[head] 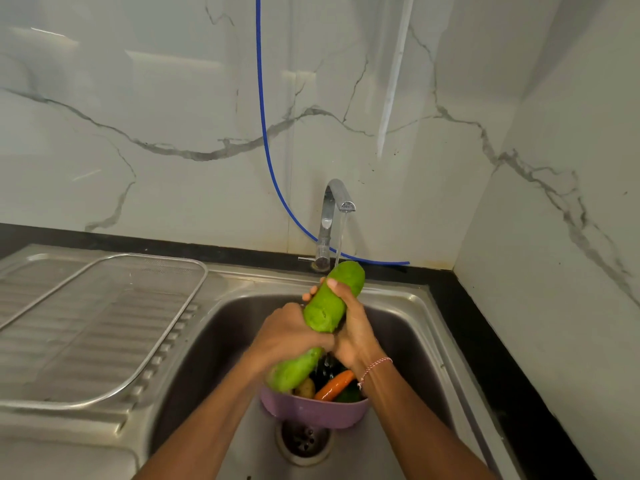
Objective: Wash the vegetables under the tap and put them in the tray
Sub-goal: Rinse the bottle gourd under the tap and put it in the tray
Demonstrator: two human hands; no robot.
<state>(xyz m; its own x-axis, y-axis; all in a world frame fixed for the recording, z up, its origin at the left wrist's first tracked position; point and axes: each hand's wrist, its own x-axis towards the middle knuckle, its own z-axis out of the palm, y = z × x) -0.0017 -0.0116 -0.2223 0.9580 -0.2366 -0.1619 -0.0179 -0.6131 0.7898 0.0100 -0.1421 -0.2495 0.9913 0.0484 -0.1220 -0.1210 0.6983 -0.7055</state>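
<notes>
My left hand (289, 336) and right hand (351, 327) both curl around the long green gourd (327, 306), holding it tilted under the running tap (330, 209), above the purple bowl (311, 412) in the sink (408, 327).

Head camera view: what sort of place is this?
Probably a home kitchen: a steel sink with a running tap, marble-look wall tiles behind it, and a green gourd being washed under the water.
</notes>
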